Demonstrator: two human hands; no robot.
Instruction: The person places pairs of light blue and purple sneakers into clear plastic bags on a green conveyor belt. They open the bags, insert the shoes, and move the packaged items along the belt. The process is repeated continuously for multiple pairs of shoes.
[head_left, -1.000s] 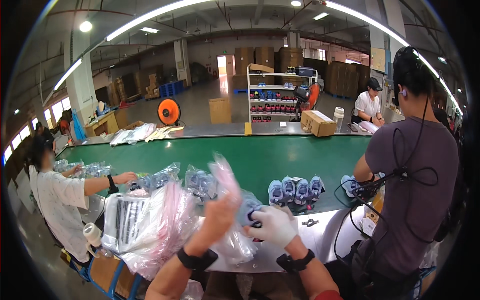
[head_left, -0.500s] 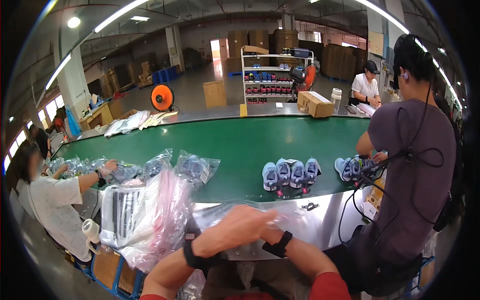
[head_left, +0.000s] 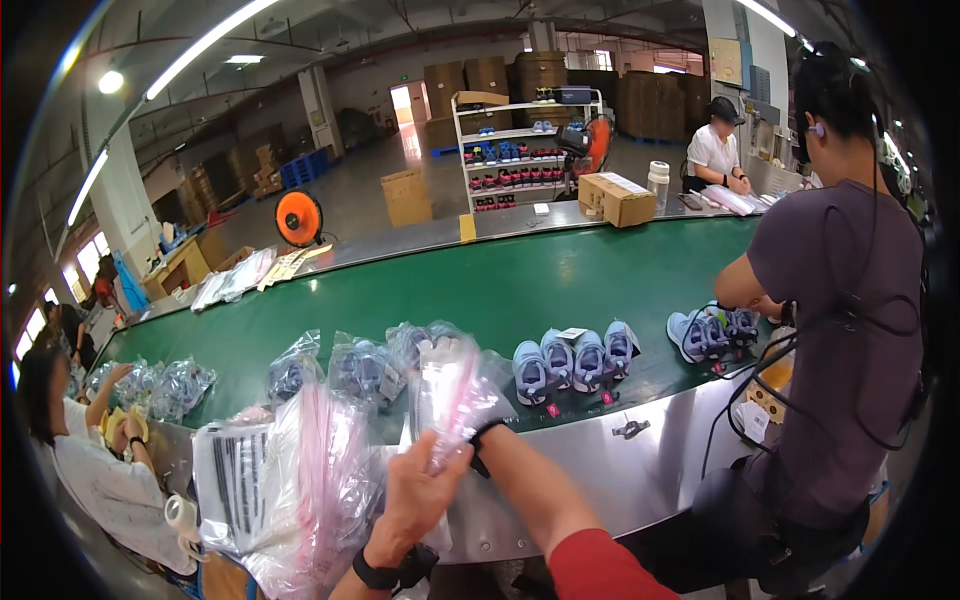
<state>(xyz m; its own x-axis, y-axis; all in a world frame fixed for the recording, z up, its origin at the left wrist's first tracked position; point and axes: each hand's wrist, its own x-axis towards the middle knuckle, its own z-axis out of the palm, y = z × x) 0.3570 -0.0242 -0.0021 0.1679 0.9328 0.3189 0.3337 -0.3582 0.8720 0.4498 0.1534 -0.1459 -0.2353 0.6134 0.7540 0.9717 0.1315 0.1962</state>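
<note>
The premises are a factory hall, evidently a shoe-packing line. Evidence: a long green conveyor belt (head_left: 420,275) bears blue shoes (head_left: 588,362) and bagged shoes (head_left: 362,368); plastic bags (head_left: 320,480) lie piled at its near edge; workers (head_left: 835,260) are stationed alongside. Beyond stand a white shoe rack (head_left: 460,140), tall brown stacks (head_left: 541,85) and an orange fan (head_left: 298,218) beneath strip lights (head_left: 205,50).
</note>
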